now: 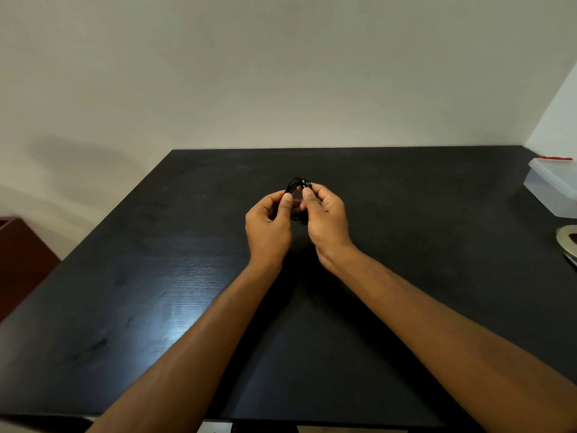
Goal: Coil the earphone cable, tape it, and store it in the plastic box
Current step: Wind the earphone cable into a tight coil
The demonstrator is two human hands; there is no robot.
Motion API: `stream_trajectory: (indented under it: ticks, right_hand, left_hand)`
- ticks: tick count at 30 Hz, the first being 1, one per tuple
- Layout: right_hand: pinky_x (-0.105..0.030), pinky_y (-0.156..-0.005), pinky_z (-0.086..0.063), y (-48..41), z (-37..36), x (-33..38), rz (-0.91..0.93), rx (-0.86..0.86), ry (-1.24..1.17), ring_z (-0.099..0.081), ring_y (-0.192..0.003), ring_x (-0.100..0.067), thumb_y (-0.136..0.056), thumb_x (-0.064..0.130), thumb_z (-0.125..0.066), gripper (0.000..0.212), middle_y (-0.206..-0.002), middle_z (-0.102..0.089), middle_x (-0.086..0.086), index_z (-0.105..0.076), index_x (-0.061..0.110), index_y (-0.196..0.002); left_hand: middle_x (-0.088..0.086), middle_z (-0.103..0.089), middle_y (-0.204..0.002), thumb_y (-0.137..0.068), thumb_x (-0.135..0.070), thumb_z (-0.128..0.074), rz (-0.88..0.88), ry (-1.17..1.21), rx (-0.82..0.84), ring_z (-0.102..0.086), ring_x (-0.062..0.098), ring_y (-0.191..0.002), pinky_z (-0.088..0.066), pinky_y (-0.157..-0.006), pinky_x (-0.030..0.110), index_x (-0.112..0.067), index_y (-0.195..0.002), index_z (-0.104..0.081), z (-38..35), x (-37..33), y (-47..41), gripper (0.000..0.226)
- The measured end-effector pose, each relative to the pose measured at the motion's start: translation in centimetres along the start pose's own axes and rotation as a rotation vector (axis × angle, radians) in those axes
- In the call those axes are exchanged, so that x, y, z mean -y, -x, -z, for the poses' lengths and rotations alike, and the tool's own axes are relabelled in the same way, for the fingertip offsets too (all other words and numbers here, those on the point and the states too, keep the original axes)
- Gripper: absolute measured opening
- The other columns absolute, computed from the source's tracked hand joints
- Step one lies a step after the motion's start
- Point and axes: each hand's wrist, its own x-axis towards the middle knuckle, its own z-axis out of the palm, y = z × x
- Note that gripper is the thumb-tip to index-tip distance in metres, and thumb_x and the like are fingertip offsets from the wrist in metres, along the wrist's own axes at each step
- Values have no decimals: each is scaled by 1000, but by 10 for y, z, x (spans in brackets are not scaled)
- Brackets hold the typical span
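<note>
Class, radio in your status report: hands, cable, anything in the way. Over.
Left hand and right hand both pinching coiled earphone cable over table. Plastic box, tape roll at far right; nothing between.

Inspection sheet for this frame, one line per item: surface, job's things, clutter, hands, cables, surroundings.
Surface: black table, with a glare patch by the left forearm.
Job's things: coiled black earphone cable between the hands; clear plastic box at the right edge; tape roll nearer, cut off by the frame.
Clutter: metallic sliver beside the tape roll, too little showing to identify.
Grippers: left hand and right hand both pinch the coil.
Cables: only the earphone cable.
Surroundings: pale wall; reddish-brown furniture at left.
</note>
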Motion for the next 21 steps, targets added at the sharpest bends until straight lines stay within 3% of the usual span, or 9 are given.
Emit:
stream_trajectory:
  ticks: [3,5,10,13,16,21]
  right_hand:
    - [-35,-88,-61,-10,11,9,34,111,61,-69,-87,-11,-107,15,-49,25,-94,-72,-4,-69,9,-119]
    - [-26,-83,-60,-16,24,16,111,255,206,-70,-85,-5,-106,15,-50,25,-95,-73,1,-69,10,-121]
    - [-11,-85,-51,-23,44,25,283,520,528,-67,-105,1,-106,19,-53,26,-114,-73,9,-69,20,-126]
    - [-11,-85,-51,-24,44,24,266,556,561,-67,-104,3,-105,20,-53,27,-111,-72,14,-69,25,-127]
    - [-21,-90,-56,-24,44,21,226,541,499,-71,-102,-5,-104,20,-55,26,-108,-76,7,-71,23,-125]
    - [-21,-80,-54,-15,31,16,153,488,320,-70,-85,-3,-105,14,-53,26,-92,-76,10,-71,15,-124]
  left_hand:
    - [5,-77,-94,-99,-20,-63,64,37,51,-74,14,-88,-57,-74,30,-17,-107,-69,0,-1,-2,11]
    - [5,-77,-95,-99,-23,-62,81,68,92,-74,17,-90,-60,-74,32,-19,-114,-67,3,-3,-6,16]
    - [3,-77,-92,-99,-25,-63,-5,-90,201,-75,17,-87,-63,-79,40,-17,-115,-71,11,-2,-13,20]
    - [2,-78,-82,-98,-20,-64,-91,-154,232,-76,17,-79,-63,-77,40,-17,-108,-75,15,-1,-15,14]
    - [-3,-77,-79,-97,-18,-66,-85,-148,163,-76,13,-78,-63,-75,32,-13,-114,-73,14,0,-15,19]
    - [-9,-74,-84,-98,-18,-64,-189,-250,23,-72,2,-76,-58,-72,20,-10,-115,-74,11,-1,-11,21]
